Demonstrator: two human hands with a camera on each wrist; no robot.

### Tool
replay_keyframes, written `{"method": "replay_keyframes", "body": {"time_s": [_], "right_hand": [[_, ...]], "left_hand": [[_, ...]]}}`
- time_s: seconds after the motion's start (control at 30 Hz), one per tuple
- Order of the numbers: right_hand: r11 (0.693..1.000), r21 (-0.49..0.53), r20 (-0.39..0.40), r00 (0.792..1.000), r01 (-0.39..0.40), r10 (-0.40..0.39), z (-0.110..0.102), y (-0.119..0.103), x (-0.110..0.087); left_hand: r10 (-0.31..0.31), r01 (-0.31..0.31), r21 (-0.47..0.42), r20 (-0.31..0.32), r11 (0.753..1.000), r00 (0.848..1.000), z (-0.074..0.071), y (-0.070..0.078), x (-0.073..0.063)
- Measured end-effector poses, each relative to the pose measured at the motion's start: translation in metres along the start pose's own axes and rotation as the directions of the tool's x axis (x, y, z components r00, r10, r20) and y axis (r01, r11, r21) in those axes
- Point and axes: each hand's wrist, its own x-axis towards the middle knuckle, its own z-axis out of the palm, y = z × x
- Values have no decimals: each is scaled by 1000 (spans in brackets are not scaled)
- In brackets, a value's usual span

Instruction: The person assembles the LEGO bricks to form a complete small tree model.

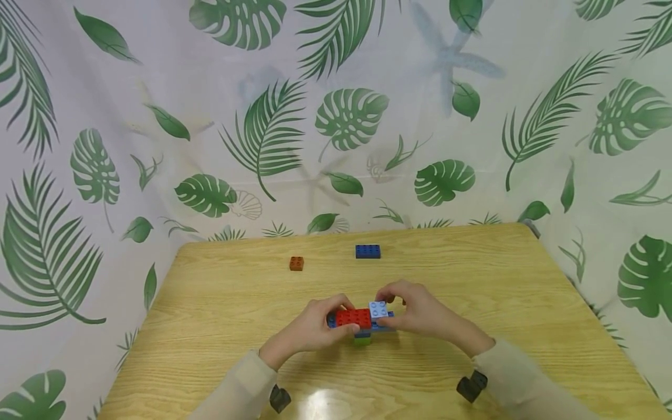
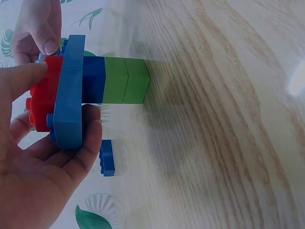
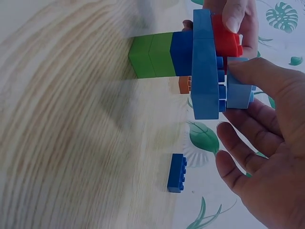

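Observation:
A block structure stands on the table: green bricks (image 3: 150,56) at the base, a dark blue brick (image 3: 182,53) on them, then a wide layer of medium-blue bricks (image 3: 204,81). On that layer sits a red brick (image 1: 353,318). My left hand (image 1: 310,326) holds the red brick and the blue layer at the left end, thumb on the red side. Between thumb and fingers, my right hand (image 1: 420,310) pinches a light blue brick (image 1: 378,309) beside the red one. In the right wrist view, studs still show in a small gap beneath the light blue brick.
Farther back on the wooden table (image 1: 236,280) lie a small orange-brown brick (image 1: 296,263) and a dark blue brick with two rows of studs (image 1: 367,251). A leaf-patterned curtain (image 1: 336,175) hangs behind the table.

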Motion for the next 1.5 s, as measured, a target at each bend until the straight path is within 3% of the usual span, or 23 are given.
{"method": "replay_keyframes", "body": {"time_s": [0.33,1.07,1.23,1.5], "right_hand": [[999,-4,-1,999,50,-50,4,-1,-4],[1000,-1,-1,1000,4,-4,9,-2,-10],[999,-10,-14,999,37,-37,11,0,-9],[999,-32,42,998,42,-41,5,-2,-3]], "left_hand": [[12,-12,-10,-3,1000,1000,0,0,0],[32,-33,-31,-9,999,999,1,-3,0],[30,-30,-28,-8,999,1000,1,-4,0],[32,-32,-28,-16,999,999,0,-4,1]]}}
